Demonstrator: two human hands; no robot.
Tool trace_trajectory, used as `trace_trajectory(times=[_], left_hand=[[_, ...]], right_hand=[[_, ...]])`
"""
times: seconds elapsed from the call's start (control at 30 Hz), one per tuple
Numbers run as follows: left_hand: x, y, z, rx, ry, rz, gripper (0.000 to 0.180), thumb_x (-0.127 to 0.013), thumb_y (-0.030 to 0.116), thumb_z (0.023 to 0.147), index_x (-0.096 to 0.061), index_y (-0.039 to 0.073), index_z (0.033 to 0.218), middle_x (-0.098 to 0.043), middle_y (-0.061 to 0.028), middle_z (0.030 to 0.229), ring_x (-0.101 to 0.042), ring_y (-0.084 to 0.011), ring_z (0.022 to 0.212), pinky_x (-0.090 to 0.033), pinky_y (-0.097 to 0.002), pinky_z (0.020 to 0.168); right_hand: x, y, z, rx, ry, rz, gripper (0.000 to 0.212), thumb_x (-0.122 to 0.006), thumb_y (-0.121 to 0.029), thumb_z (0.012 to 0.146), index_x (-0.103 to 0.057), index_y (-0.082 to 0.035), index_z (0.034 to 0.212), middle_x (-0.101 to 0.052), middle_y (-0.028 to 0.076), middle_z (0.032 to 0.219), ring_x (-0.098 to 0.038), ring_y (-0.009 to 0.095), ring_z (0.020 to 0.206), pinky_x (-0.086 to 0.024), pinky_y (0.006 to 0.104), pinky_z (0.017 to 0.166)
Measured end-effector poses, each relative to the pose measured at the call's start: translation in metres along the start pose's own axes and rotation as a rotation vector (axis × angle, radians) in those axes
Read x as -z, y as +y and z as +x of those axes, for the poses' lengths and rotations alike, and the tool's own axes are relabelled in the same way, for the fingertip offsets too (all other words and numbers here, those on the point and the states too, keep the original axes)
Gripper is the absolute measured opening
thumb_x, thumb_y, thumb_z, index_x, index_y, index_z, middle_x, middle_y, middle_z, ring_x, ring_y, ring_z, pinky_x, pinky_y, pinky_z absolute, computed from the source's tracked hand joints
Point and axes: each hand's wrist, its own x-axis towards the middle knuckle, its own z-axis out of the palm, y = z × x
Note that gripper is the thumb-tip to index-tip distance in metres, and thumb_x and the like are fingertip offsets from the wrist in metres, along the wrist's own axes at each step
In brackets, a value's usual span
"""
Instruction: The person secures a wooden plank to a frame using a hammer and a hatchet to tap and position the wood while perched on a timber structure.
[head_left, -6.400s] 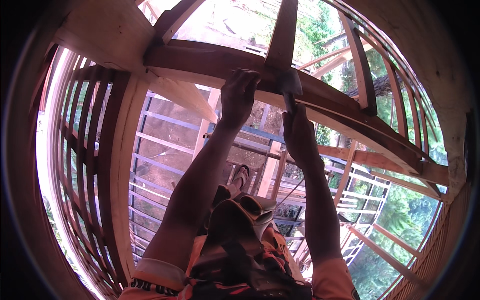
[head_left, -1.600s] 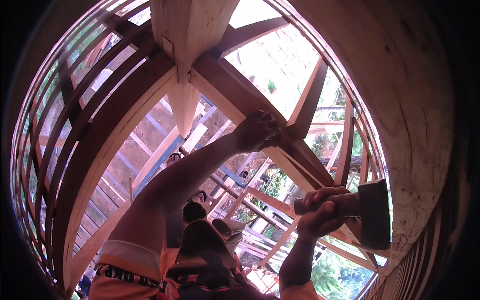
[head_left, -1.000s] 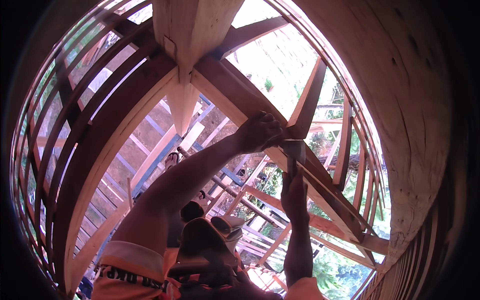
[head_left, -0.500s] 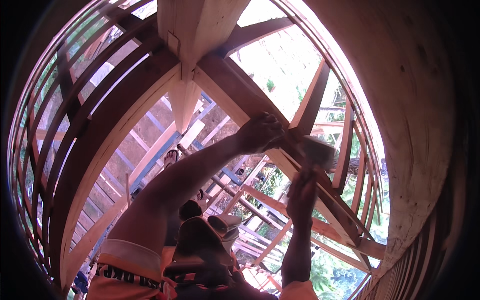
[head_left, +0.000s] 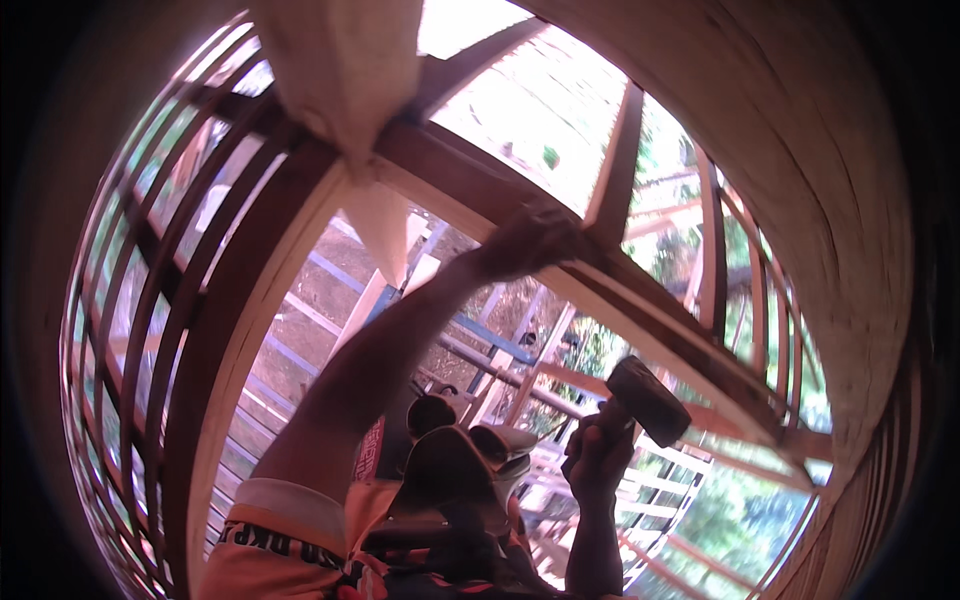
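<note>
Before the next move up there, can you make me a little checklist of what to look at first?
1. Right hand gripping the dark, block-headed hammer: ok.
2. Hammer apart from left hand: ok.
3. Left hand at the long brown wooden beam: ok.
4. Left hand well away from the narrow brown wooden upright: not ok, near its lower end.
5. Anything pinched in left hand: cannot tell, blurred.

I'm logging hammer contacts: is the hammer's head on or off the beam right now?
Off: held up by the right hand, the hammer's head shows apart from the beam, with background visible between them.
</note>
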Motion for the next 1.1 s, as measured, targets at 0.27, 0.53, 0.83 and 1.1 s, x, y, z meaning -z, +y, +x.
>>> trace_trajectory(times=[0.27,0.53,0.83,1.1], left_hand=[[0.123,0.007,-0.031,0.110,-0.219,0.309,0.026,-0.069,0.012,0.095,-0.061,-0.001,0.115,-0.062,-0.0216,0.115,-0.061,-0.0406,0.110,-0.049,-0.0451,0.095],[0.235,-0.025,-0.105,0.312,-0.477,0.705,0.022,-0.067,0.011,0.096,-0.062,0.002,0.116,-0.064,-0.0178,0.110,-0.063,-0.0325,0.106,-0.051,-0.0425,0.093],[0.244,0.030,-0.098,0.365,-0.615,0.794,0.026,-0.063,0.018,0.099,-0.062,0.003,0.121,-0.067,-0.0160,0.110,-0.065,-0.0307,0.100,-0.053,-0.0415,0.087],[0.133,0.184,-0.067,0.687,-0.926,-0.289,0.026,-0.061,0.016,0.100,-0.063,0.002,0.122,-0.069,-0.0159,0.100,-0.068,-0.0309,0.094,-0.054,-0.0414,0.085]], right_hand=[[0.019,0.028,-0.066,-0.060,0.174,-0.464,0.026,-0.051,-0.017,0.105,-0.046,-0.002,0.125,-0.054,0.003,0.072,-0.052,0.011,0.059,-0.044,0.0288,0.054],[-0.011,0.044,-0.102,-0.175,0.471,-0.173,0.029,-0.053,-0.027,0.105,-0.047,-0.003,0.119,-0.052,0.004,0.068,-0.051,0.014,0.054,-0.042,0.0323,0.050],[0.016,0.060,-0.114,-0.304,0.534,-0.160,0.022,-0.062,-0.021,0.098,-0.050,-0.005,0.106,-0.062,0.009,0.074,-0.062,0.021,0.058,-0.046,0.0380,0.053],[0.080,0.089,-0.116,-0.479,0.448,-0.245,0.022,-0.066,-0.018,0.093,-0.051,-0.004,0.102,-0.061,0.009,0.068,-0.062,0.018,0.056,-0.048,0.0385,0.051]])
